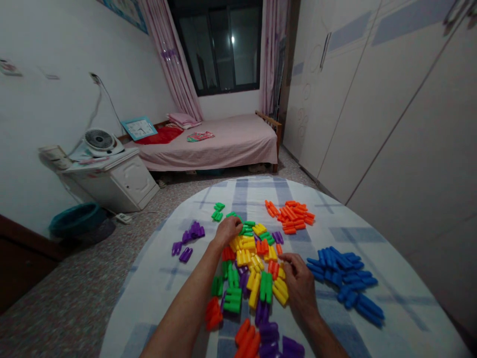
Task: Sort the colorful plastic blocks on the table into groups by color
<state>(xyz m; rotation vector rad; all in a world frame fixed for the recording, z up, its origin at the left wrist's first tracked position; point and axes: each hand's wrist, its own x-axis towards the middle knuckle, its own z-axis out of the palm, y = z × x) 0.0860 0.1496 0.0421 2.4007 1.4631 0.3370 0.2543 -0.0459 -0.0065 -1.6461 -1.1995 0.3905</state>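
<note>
Leftmost on the tablecloth [164, 303] lie loose purple pieces [196, 230], then the left hand [228, 230], fingers curled over green pieces [248, 228] (whether gripping one, I cannot tell). The mixed heap [244, 257] lies between the hands, its long axis running near to far — a small orange piece [279, 249] at its right edge sits nearer the right hand [298, 279], fingers bent, grip unclear, with blue pieces [337, 268] farther right.

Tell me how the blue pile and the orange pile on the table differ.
The blue pile lies nearer the camera, beside the right hand; the orange pile lies farther off. The blue pile also covers more of the picture than the orange pile. Both are loose heaps on the tablecloth.
</note>
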